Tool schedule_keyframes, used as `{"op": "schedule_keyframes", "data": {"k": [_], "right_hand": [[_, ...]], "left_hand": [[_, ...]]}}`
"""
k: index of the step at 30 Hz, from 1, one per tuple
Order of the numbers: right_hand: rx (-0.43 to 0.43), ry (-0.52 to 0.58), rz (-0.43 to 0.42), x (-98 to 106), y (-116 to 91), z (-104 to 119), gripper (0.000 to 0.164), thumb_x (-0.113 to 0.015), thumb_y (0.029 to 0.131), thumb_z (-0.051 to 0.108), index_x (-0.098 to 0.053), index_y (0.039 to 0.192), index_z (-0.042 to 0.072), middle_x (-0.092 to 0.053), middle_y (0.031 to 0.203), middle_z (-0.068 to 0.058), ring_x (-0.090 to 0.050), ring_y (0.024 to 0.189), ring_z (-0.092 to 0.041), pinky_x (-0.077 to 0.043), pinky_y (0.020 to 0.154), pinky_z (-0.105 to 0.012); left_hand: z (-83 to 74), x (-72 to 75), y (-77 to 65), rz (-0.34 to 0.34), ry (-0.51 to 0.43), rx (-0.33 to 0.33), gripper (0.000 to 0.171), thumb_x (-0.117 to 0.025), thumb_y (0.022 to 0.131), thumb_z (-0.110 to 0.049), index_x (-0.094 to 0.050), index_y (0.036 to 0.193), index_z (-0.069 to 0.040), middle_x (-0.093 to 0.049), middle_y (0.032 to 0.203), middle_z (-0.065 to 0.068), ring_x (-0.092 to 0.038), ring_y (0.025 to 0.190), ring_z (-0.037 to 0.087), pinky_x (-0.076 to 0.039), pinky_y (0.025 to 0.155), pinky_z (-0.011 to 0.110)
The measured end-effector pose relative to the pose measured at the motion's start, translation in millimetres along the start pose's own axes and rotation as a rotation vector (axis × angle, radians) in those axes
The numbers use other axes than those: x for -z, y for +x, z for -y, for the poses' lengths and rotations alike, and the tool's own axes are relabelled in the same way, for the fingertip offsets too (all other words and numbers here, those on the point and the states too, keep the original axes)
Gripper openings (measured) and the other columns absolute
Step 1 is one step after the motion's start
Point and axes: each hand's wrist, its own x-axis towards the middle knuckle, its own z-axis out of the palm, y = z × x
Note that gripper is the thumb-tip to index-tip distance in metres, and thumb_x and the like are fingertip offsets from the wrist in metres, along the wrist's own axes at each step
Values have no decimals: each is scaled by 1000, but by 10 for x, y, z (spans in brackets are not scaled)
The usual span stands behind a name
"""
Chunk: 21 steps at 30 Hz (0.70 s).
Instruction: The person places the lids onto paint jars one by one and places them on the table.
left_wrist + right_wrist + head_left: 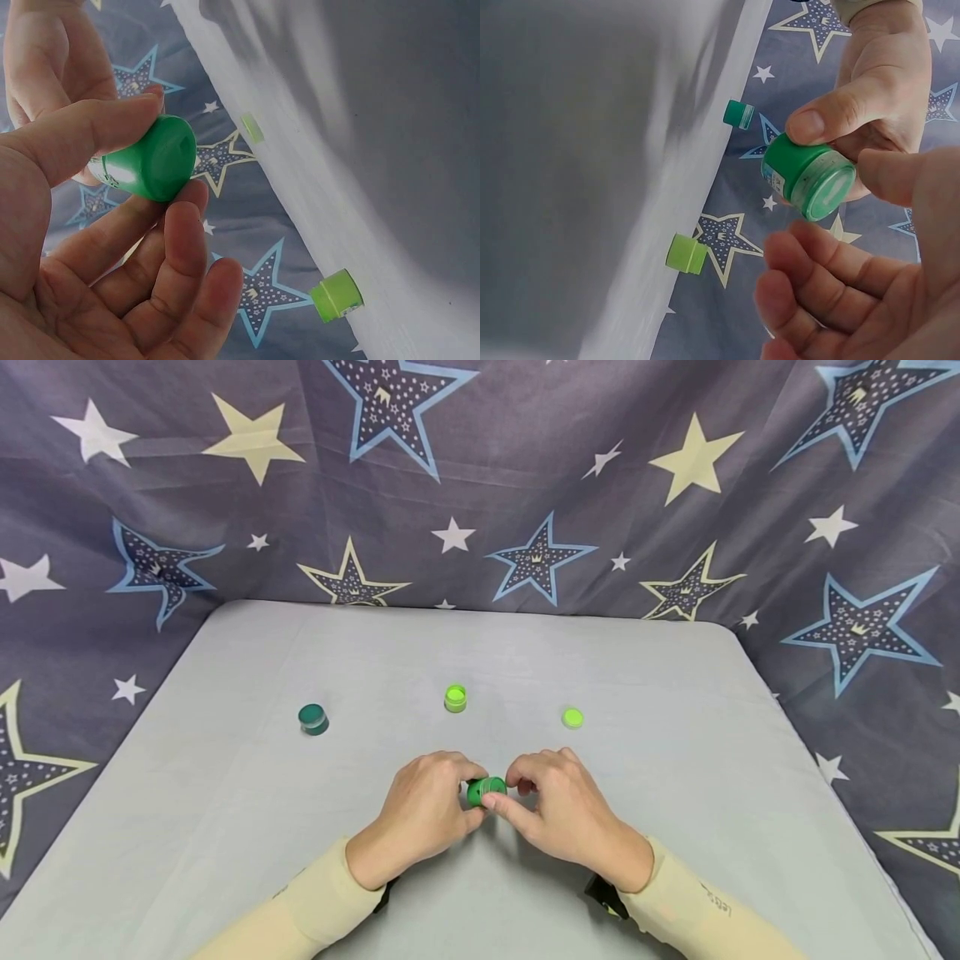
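Observation:
My left hand [427, 802] pinches a small green jar [480, 791] between thumb and fingertips, above the table. In the left wrist view the jar's smooth solid green end [180, 154] shows, with a small dimple. Its other end has a translucent band [810, 184] and points toward my right hand [566, 806]. The right thumb [889, 176] is right at the band's edge. Below it, the right fingers [810, 251] are loosely bent, their tips close under the rim. The right palm holds nothing.
A lime green jar [455, 698] stands beyond the hands on the pale cloth-covered table [225, 827]. A flat lime green lid [573, 717] lies to its right, and a dark teal jar [313, 719] stands at the left. Star-printed fabric [480, 485] hangs behind the table.

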Motion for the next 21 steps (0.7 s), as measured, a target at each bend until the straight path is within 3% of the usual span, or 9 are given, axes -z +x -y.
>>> {"op": "schedule_keyframes", "data": {"k": [10,21], "right_hand": [[41,58,-26,21,-14,7,29,-88,80,27,-71,100,14,-67,91,9,-60,83,-10,-42,77,-30],[99,97,-29,-5,-23,-5,31,-90,76,14,-70,98,17,-67,92,10,-56,85,-6,-41,79,-30]], "left_hand": [[2,2,-3,-7,-17,-2,25,-95,69,-16,-80,88,-20,-70,86,-12,-51,67,3,-45,61,24],[-2,5,-5,1,-11,-4,27,-96,69,-18,-81,91,-20,-72,88,-10,-53,69,3,-45,62,25]]}}
